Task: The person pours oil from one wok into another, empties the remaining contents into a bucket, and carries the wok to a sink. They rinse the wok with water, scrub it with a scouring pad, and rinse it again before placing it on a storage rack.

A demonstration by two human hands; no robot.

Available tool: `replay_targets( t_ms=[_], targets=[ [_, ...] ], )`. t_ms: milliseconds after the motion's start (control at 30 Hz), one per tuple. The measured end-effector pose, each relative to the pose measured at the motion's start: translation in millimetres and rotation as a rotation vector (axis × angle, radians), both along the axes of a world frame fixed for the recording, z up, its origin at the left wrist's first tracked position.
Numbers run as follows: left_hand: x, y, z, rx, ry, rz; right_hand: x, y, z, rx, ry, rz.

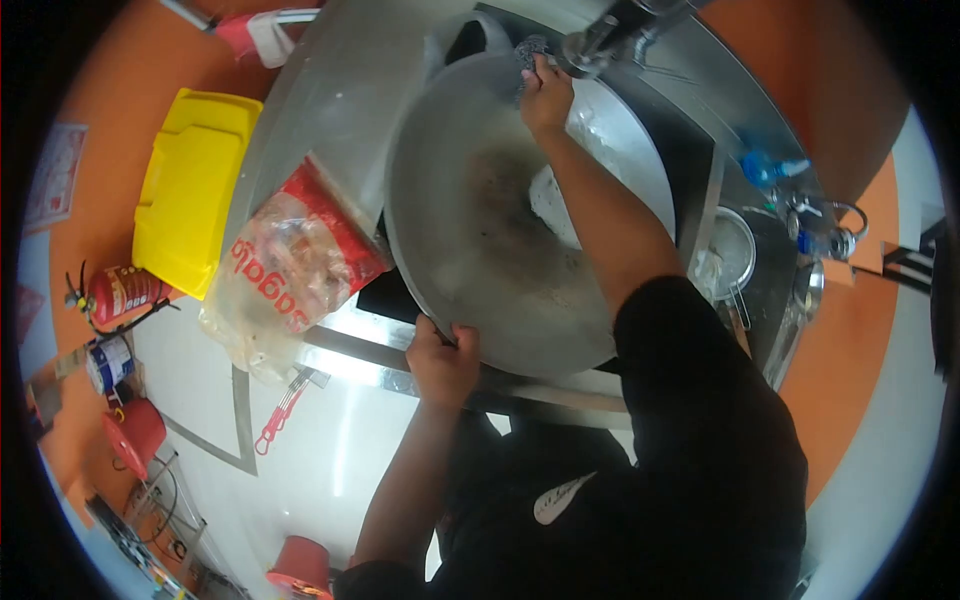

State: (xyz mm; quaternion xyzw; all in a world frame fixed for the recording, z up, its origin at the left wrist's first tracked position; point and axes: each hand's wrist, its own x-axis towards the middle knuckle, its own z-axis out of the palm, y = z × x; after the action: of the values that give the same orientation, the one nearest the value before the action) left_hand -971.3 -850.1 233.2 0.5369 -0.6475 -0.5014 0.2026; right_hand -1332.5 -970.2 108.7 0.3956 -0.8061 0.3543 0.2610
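Note:
A large grey metal wok (440,220) sits over the sink in front of me, with a dark brownish patch on its bottom. My left hand (443,362) is closed around the wok's near edge, where a handle may be hidden under the fingers. At the far rim my right hand (548,97) grips a steel wool scrubber (531,50). White foamy water (552,205) lies in the wok, partly behind my right forearm. A metal faucet (590,52) hangs just beside my right hand.
A red-and-clear plastic bag (300,255) with contents lies left of the wok, near a yellow plastic bin (195,190). Right of it are a strainer (733,250) and a blue-capped bottle (765,168). A fire extinguisher (115,292) and red buckets (300,562) stand beyond.

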Motion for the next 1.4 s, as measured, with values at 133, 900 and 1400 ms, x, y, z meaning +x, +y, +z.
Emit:
replay_targets(
  t_ms=[133, 900, 1400],
  targets=[
    [2, -4, -2, -0.06, -0.023, -0.051, -25, -2, -29, -1.163, -1.06, -0.303],
    [8, -2, -9, 0.056, 0.061, -0.137, -61, 25, -4, 0.356, -0.142, -0.112],
    [9, -3, -21, 0.014, 0.11, -0.13, 66, 36, -75, -0.021, -0.706, 0.3]
  ],
)
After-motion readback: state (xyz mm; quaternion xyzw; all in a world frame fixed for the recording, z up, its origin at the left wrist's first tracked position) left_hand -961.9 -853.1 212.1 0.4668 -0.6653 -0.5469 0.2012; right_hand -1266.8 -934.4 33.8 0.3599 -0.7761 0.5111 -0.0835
